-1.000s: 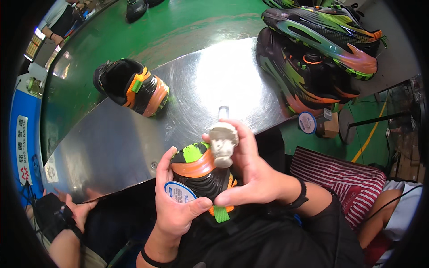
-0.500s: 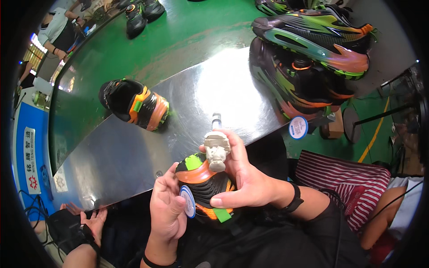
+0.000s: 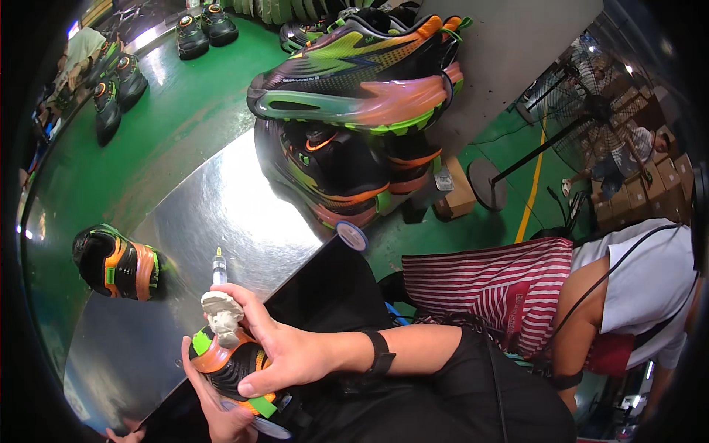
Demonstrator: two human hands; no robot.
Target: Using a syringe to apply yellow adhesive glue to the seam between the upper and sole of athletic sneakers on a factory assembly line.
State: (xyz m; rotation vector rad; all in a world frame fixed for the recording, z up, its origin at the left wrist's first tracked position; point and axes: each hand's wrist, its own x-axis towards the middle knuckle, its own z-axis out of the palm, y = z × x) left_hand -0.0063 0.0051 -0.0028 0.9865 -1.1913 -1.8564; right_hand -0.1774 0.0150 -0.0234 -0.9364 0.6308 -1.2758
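My left hand (image 3: 216,404) is closed round a black sneaker (image 3: 230,371) with orange and bright green parts, gripping it from below and the left. A round blue-rimmed tag (image 3: 272,428) hangs at that shoe, partly hidden. Between the fingers of my right hand (image 3: 284,354) is a syringe (image 3: 219,270) with a clear barrel and yellowish tip, pointing away from me. Its near end is covered by a lumpy off-white crust. My right thumb presses on the sneaker's side.
A similar sneaker (image 3: 114,262) rests on the metal sheet (image 3: 185,210) to the left. Stacked sneakers (image 3: 354,81) stand at the table's right part, a round tag (image 3: 352,235) below them. A person in a striped apron (image 3: 487,284) sits at right. Another person's fingers (image 3: 127,434) show at lower left.
The view has swung to the right, so the table, shoes and my hands sit further left. Both hands keep their hold on the sneaker and the syringe.
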